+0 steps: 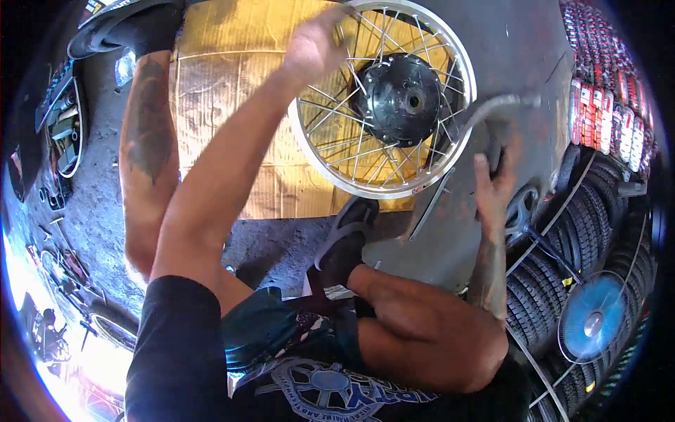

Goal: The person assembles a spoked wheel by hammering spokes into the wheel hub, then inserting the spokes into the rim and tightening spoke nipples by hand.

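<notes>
A spoked wheel (pixel 386 191) with a silver rim and a black hub (pixel 402 100) lies flat on a sheet of cardboard (pixel 232 141) before me. My left hand (pixel 316 48) is at the rim's far left side, its fingers closed over the rim and partly blurred. To the right of the wheel, my right hand (pixel 498 176) is closed around something dark. Just beyond it a silver, curved-looking tool (pixel 503 104) smears with motion, one end overlapping the rim; its exact kind is unclear.
Stacked black tyres (pixel 534 292) and a blue fan (pixel 593 316) stand at right, below packaged goods (pixel 594 116). A thin metal bar (pixel 430 205) lies right of my sandalled foot (pixel 344 243). Tools (pixel 63 239) and a parts container (pixel 67 130) lie at left.
</notes>
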Motion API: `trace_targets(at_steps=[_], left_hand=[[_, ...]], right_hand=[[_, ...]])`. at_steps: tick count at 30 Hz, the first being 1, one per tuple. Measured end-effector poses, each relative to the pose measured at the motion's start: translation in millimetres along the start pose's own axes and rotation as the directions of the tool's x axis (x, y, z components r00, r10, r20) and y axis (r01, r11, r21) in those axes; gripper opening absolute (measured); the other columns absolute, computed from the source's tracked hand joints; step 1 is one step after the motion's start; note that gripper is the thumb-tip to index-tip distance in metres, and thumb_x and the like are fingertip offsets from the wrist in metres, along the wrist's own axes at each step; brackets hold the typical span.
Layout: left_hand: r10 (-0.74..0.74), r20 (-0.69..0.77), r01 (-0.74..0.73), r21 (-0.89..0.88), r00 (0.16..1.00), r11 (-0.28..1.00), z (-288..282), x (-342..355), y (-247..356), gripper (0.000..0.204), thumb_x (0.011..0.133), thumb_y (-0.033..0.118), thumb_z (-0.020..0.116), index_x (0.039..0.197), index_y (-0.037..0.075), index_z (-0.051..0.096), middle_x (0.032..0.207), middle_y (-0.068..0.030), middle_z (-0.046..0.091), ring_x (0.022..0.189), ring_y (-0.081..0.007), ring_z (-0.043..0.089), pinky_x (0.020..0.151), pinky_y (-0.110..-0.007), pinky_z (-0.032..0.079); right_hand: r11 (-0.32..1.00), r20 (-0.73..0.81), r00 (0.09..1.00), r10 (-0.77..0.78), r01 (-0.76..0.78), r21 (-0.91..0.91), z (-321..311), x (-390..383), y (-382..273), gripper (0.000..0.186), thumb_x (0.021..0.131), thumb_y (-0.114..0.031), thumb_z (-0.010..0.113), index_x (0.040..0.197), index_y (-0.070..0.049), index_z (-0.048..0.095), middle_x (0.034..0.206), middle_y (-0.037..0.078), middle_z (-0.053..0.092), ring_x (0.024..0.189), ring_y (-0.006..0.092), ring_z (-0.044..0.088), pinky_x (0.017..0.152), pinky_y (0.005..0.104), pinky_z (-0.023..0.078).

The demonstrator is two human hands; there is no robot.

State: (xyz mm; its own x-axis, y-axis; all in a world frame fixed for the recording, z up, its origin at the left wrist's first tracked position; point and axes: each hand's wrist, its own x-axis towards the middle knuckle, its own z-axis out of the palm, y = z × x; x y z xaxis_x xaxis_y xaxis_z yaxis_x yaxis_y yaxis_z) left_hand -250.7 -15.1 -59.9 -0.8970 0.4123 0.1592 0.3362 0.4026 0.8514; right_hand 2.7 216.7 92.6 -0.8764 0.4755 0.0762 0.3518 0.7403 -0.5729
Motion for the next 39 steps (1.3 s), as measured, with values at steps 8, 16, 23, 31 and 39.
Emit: trace_targets(at_steps=[8, 16, 23, 31, 39], left_hand=[[-0.386, 0.255, 0.224, 0.493, 0.887, 0.841, -24.9, -0.2, -41.7, 0.050, 0.089, 0.047, 0.053, 0.104, 0.001, 0.065, 0.103, -0.0243, 0.065, 0.105, -0.0405, 0.060, 0.091, -0.047, 0.047], [-0.454, 0.229, 0.324, 0.442, 0.861, 0.837, -43.6, -39.2, -43.7, 0.052, 0.081, 0.047, 0.064, 0.103, 0.000, 0.065, 0.097, -0.0243, 0.067, 0.096, -0.0402, 0.063, 0.085, -0.045, 0.049], [-0.371, 0.083, 0.376, -0.040, 0.925, 0.926, -25.6, -47.1, -38.3, 0.049, 0.079, 0.027, 0.075, 0.115, -0.002, 0.059, 0.079, -0.0095, 0.067, 0.060, -0.0141, 0.062, 0.056, -0.030, 0.050], [-0.444, 0.173, 0.427, 0.130, 0.879, 0.895, -15.3, 20.2, -52.6, 0.054, 0.077, 0.030, 0.076, 0.120, 0.001, 0.062, 0.099, -0.0151, 0.069, 0.086, -0.0212, 0.066, 0.078, -0.031, 0.050], [-0.534, 0.189, 0.546, -0.016, 0.824, 0.837, -29.2, 32.4, -27.9, 0.049, 0.072, 0.016, 0.074, 0.117, 0.000, 0.064, 0.106, -0.0130, 0.068, 0.095, -0.0190, 0.063, 0.083, -0.029, 0.049]], right_hand=[[0.441, 0.159, 0.470, 0.868, -0.878, 0.186, -19.7, -180.3, 52.1, 0.022, 0.086, -0.020, 0.067, 0.102, -0.006, 0.060, 0.071, 0.001, 0.058, 0.057, 0.0129, 0.051, 0.053, 0.0295, 0.043], [0.698, 0.286, 0.645, 0.709, -0.699, -0.154, -40.9, -248.4, -23.5, 0.029, 0.087, -0.018, 0.064, 0.111, -0.003, 0.058, 0.090, 0.010, 0.060, 0.081, 0.0249, 0.055, 0.072, 0.0358, 0.044], [0.765, 0.163, 0.751, 0.640, -0.605, -0.220, 7.1, -200.4, 37.4, 0.036, 0.087, -0.015, 0.061, 0.119, -0.001, 0.057, 0.107, 0.018, 0.063, 0.102, 0.0355, 0.059, 0.088, 0.0412, 0.046], [0.564, 0.140, 0.601, 0.787, -0.792, 0.233, 50.2, -71.6, 132.8, 0.035, 0.089, -0.028, 0.064, 0.105, 0.003, 0.062, 0.100, 0.010, 0.065, 0.088, 0.0193, 0.061, 0.078, 0.0334, 0.048], [0.486, 0.071, 0.616, 0.784, -0.682, 0.547, 106.8, -82.0, 154.1, 0.038, 0.078, -0.015, 0.075, 0.111, 0.000, 0.064, 0.100, 0.006, 0.066, 0.090, 0.0177, 0.059, 0.081, 0.0309, 0.045]])
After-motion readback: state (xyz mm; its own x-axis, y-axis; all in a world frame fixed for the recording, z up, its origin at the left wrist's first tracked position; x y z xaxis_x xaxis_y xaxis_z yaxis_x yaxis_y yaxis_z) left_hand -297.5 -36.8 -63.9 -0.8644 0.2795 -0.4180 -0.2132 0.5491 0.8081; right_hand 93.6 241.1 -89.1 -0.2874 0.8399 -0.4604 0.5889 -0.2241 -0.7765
